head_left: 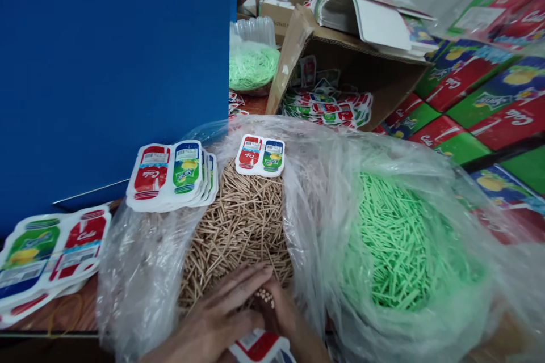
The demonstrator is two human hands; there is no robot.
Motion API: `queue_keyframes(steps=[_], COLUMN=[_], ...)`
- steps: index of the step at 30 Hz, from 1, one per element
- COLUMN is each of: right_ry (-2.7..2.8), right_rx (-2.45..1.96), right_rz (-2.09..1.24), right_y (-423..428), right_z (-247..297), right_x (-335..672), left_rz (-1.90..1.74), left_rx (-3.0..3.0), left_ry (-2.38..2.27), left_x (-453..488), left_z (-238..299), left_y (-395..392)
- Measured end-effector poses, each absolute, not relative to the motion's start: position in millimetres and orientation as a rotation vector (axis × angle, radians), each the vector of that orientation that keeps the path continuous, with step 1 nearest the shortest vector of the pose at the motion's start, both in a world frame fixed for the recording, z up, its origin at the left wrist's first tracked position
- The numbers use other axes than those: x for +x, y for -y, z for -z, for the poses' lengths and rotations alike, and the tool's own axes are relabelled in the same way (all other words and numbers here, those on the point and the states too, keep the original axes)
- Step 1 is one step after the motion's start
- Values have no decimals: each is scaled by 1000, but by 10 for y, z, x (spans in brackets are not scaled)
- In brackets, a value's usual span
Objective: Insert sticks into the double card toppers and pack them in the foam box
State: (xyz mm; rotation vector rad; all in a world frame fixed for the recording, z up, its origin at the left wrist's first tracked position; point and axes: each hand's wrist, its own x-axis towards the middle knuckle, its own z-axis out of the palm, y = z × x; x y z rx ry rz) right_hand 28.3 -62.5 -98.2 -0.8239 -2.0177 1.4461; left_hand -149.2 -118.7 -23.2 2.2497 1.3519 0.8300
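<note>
On a wooden bench (87, 305), bagged brown sticks (242, 210) lie beyond the grip: left hand (219, 317) and right hand (289, 317) closed around a stick bundle (264, 296), printed card (259, 347) just below; loosening could spill it.

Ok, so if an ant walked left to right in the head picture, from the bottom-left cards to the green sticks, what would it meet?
Bottom-left drink-jar cards → stack of drink-jar cards on the clear plastic → brown sticks → green sticks.
</note>
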Motion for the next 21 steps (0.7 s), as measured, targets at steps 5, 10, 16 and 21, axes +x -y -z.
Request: queue_keyframes(steps=[5,10,16,21], right_ry=[2143,2155,2159,2170], right_rx=[-803,-761,-773,-769], right_rz=[-1254,-1097,-990,-990], right_y=[619,577,562,567], right_z=[765,818,809,856], right_x=[440,450,475,530], left_rz=[-1078,-1180,-1284,-1291], left_rx=[1432,159,-91,25], left_ry=[-1580,-1630,-1576,-1541], left_x=[-1600,-1515,-1595,-1626], left_z=[177,195,149,242], left_y=[1339,1386,1332,1315])
